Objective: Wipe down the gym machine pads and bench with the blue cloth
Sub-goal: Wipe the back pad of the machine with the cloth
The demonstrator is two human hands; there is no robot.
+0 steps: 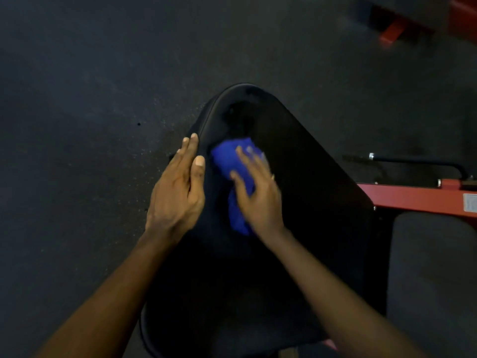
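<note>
Two hands over one black pad [296,177] — a wide, rounded cushion that narrows toward its far end, seen from above. Right hand [258,195] lies palm-down on the blue cloth [227,161], fingers spread and flat, pressing the cloth onto the pad rather than clenching it; fingertips are blurred. Cloth is bunched, sitting on the left-centre part of the pad surface, with one end showing past the fingertips and another fold trailing back beside the wrist. Left hand [178,187] is open, fingers straight and together, laid along the pad's left edge — thumb on top of the pad near the cloth, the other fingers over the rim. It holds nothing. Both forearms are bare.

Surroundings: dark speckled floor [90,99] all around. Red frame bar [413,200] runs out from under the pad's right side, with a pale label at its right end, text too small to read. Black metal handle [418,161] just beyond that bar. Second dark pad [433,267] at lower right, beside the first. More red frame [392,34] at top right, blurred
</note>
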